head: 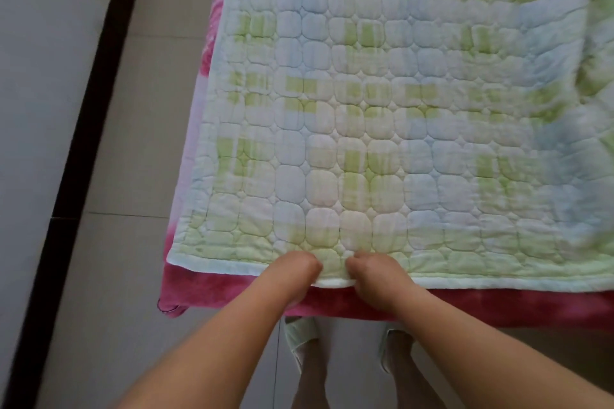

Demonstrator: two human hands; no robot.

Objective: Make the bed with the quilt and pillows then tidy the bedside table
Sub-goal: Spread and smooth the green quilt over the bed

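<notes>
Quilt (382, 109) lies spread over the pink blanket (465, 305), rumpled at the far right. Your left hand (297, 271) and right hand (370, 276), just beside each other, each pinch its near hem.

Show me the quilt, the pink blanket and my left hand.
quilt (365, 116): head view, middle of its padded top.
pink blanket (481, 307): head view, strip showing below the quilt's edge.
left hand (297, 271): head view, back of the hand.
</notes>
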